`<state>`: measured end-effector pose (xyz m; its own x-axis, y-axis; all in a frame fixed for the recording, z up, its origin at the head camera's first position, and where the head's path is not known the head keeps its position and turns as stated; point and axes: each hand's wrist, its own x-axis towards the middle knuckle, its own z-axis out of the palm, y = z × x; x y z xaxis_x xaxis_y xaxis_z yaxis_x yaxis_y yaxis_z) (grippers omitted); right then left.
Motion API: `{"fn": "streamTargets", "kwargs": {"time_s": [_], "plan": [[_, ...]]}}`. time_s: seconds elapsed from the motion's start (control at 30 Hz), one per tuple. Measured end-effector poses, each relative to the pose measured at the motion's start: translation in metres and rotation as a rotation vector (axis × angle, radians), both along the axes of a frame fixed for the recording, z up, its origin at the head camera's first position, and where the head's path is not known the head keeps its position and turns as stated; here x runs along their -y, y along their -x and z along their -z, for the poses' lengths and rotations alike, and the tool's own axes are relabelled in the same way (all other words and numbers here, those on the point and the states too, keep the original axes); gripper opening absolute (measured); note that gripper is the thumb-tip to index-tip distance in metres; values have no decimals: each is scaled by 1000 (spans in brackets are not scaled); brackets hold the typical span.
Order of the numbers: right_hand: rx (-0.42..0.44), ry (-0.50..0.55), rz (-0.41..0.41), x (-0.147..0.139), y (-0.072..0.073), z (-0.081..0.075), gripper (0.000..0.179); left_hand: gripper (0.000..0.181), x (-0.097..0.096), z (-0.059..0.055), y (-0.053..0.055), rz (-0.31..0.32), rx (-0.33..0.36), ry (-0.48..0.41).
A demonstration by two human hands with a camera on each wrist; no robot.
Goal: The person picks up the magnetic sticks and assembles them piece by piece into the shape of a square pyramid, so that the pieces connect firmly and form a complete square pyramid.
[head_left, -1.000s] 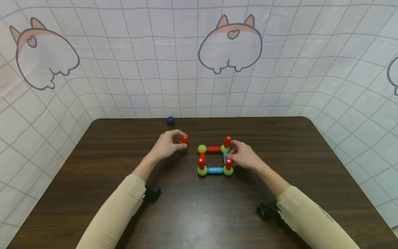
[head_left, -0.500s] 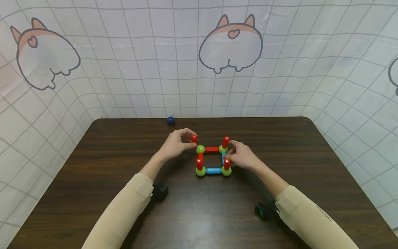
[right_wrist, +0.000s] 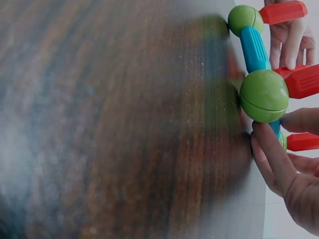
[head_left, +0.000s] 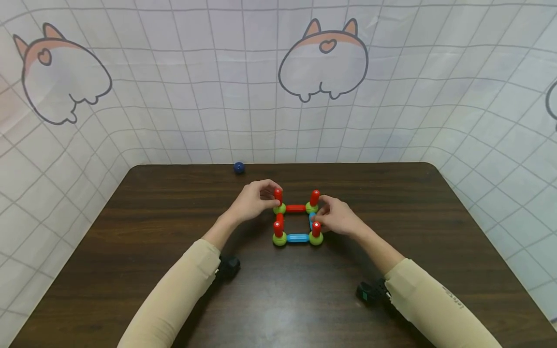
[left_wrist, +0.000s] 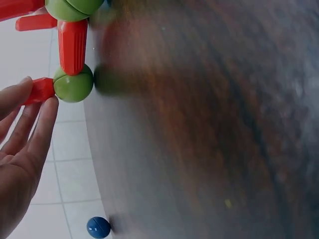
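Note:
A square frame of green balls joined by rods lies on the table, with a red rod [head_left: 296, 208] along its far side and a blue rod [head_left: 298, 238] along its near side. Upright red rods stand on its corners. My left hand [head_left: 251, 202] pinches a red rod [left_wrist: 41, 91] whose end meets the far-left green ball [left_wrist: 74, 85]. On the opposite side, my right hand [head_left: 339, 217] grips the right-hand blue rod [right_wrist: 275, 127] between thumb and fingers, close to the near-right green ball [right_wrist: 264, 95].
A dark blue ball [head_left: 239, 167] sits at the far edge of the dark wooden table [head_left: 174, 183]. Behind it hangs a white gridded cloth [head_left: 196, 96] with cartoon animal drawings. A black device [head_left: 370, 293] is at the right wrist.
My left hand has moved right, bringing its red rod from beside the frame onto the far-left green ball. The frame has shifted slightly left; my right hand keeps its grip.

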<state>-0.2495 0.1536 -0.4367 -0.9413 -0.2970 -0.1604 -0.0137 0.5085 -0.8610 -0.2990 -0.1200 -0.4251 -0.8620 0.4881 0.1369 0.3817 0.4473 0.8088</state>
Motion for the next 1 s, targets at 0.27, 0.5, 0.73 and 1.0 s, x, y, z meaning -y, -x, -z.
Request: {"fn": "streamTargets", "kwargs": {"time_s": [0.27,0.5,0.73,1.0], "plan": [[-12,24,-21,-3,0,-2,54,36,2,-1,-3,-13,4,5],[-182,14,-63,-24,-7,-9,27,23,16,-4,-15,-54,-2,10],[-252,30,-308,-34,-25,-14,22,33,34,-13,-41,209,130,-7],[-259,22,-308,-23,-38,-10,21,25,28,-3,-61,248,125,8]]}}
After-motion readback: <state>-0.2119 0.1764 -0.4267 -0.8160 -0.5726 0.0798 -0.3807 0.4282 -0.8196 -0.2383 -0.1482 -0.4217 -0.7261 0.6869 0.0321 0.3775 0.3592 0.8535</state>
